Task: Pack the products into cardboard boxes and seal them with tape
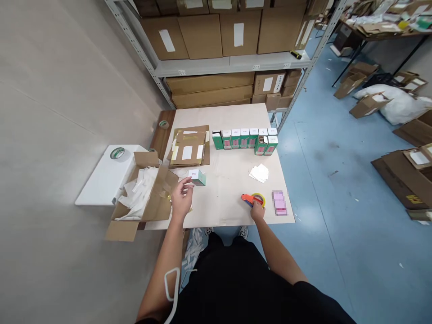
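Left grip (182, 196): fingers curled, tips at the near-left edge of a small green-and-white box (199, 178); can't tell if it's pinched or just touched. Box sits on the desk (229, 180), just beyond the left grip and to its right. Right grip (258, 211): closed on an orange-and-yellow tape dispenser (249, 198), held low over or on the desk, contact unclear. White paper pieces (259, 173) beyond the right grip; pink items (280, 203), pixelated, to its right. Row of similar boxes (244, 138) farther beyond the right grip, two standing in front at the right end. Flattened cardboard stack (187, 148) beyond the left grip. Open carton (164, 200) left of the left grip, white strips (140, 191) inside.
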